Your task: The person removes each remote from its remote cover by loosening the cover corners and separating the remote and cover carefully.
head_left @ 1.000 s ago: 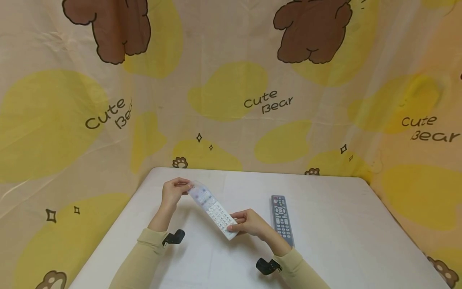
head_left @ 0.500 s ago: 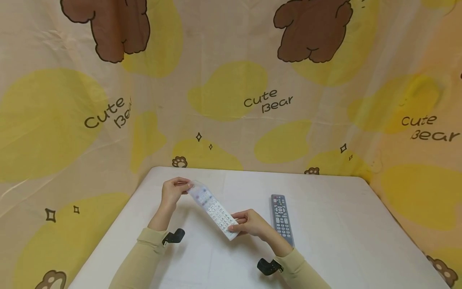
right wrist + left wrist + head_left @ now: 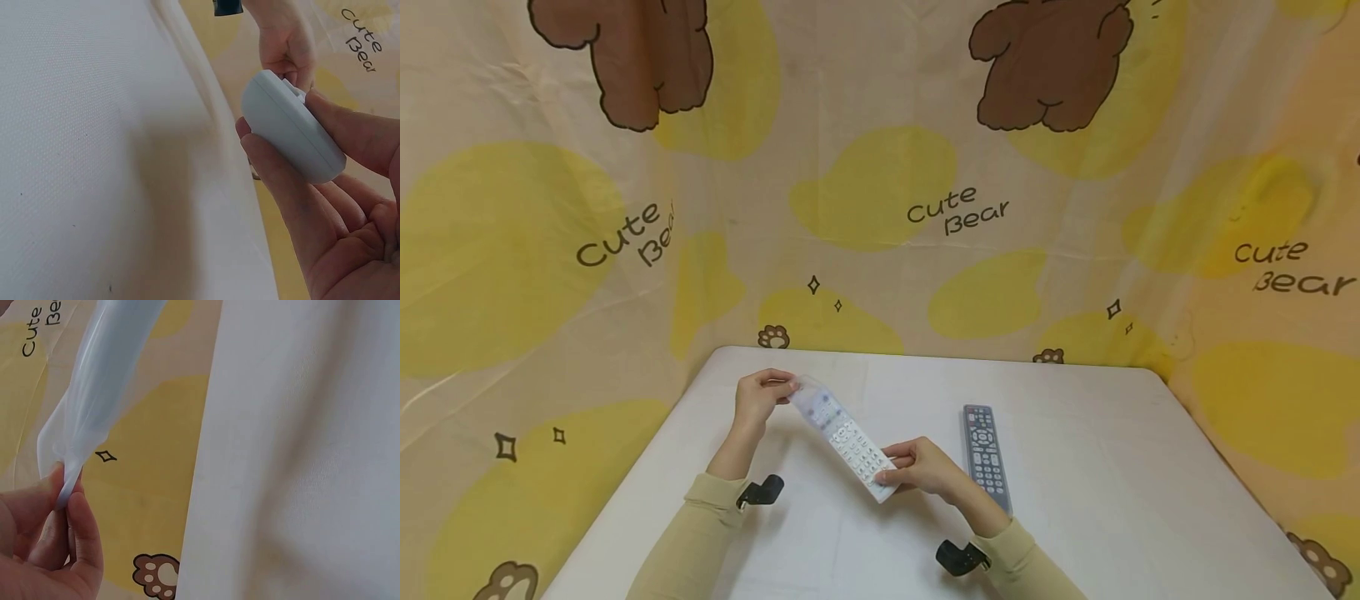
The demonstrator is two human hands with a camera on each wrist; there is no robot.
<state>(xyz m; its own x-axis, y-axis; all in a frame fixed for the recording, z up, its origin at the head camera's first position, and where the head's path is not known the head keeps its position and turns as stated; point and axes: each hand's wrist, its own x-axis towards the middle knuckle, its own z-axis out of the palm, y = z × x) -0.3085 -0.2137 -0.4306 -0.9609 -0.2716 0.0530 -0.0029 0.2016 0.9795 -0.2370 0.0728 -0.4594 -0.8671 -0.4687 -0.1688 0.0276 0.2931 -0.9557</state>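
A white remote control [image 3: 859, 452] hangs tilted above the table, its upper part inside a translucent plastic sleeve [image 3: 815, 400]. My left hand [image 3: 760, 397] pinches the sleeve's gathered far end between thumb and fingers; in the left wrist view the film [image 3: 103, 375] is bunched and twisted at the fingertips. My right hand [image 3: 925, 463] grips the bare near end of the remote, thumb on the button side and fingers underneath. The right wrist view shows that rounded white end [image 3: 294, 128] from close up.
A grey remote control [image 3: 985, 450] lies on the white table [image 3: 1090, 483], just beyond my right wrist, which hides part of its lower end. Patterned cloth [image 3: 880, 275] hangs behind the table. A black wrist camera [image 3: 958, 557] juts inward from the right sleeve.
My right hand has shifted slightly down and to the right, and the white remote's near end has moved with it. The left hand stays almost still on the sleeve.
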